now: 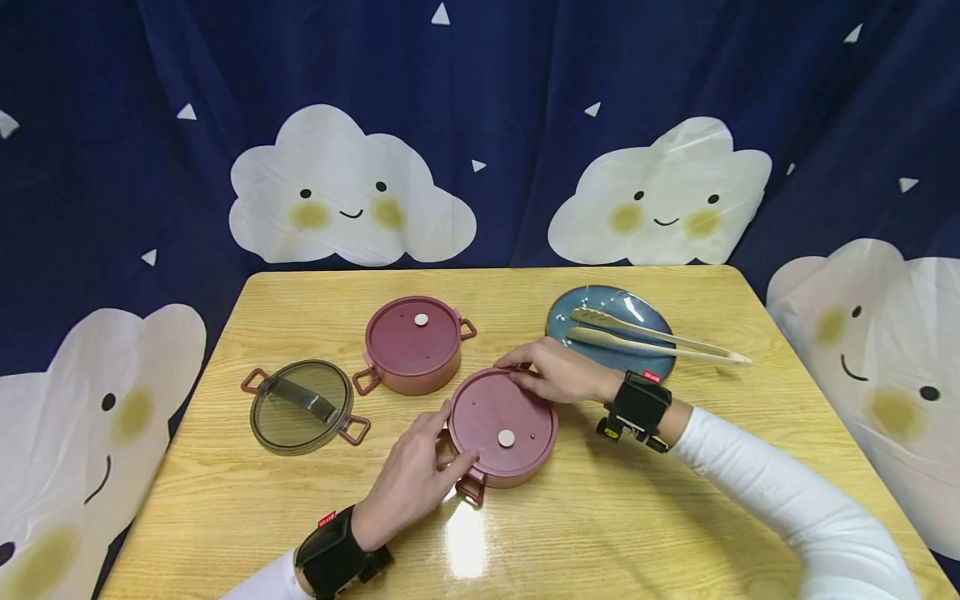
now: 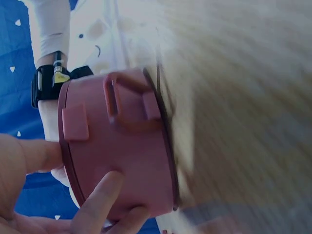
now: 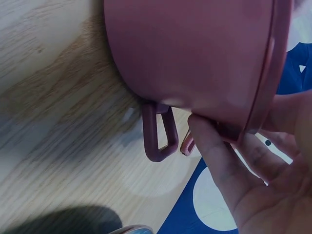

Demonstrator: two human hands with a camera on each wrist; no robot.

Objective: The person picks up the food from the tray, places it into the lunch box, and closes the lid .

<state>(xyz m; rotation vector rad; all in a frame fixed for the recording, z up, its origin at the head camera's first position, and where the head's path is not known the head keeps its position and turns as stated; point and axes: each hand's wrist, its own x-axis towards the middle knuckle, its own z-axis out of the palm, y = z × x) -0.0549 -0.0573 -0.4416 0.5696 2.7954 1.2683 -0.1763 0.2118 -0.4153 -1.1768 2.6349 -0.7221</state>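
A dusky red pot [image 1: 517,480] with a matching lid [image 1: 491,417] and a small white knob stands near the table's middle. My left hand [image 1: 411,471] grips its left side; in the left wrist view the thumb lies at the lid's rim and fingertips [image 2: 113,179] press the pot wall. At the far edge, my right hand [image 1: 562,372] pinches the lid's rim beside the far handle [image 3: 160,131]. The right wrist view shows a finger under the rim; the thumb is hidden there. The lid appears seated on the pot.
A second lidded red pot [image 1: 414,382] stands behind, to the left. Farther left lies a glass lid or shallow pan [image 1: 300,407] with red handles and a dark bar across it. A blue plate [image 1: 558,321] at back right carries beige tongs [image 1: 660,343] overhanging its edge.
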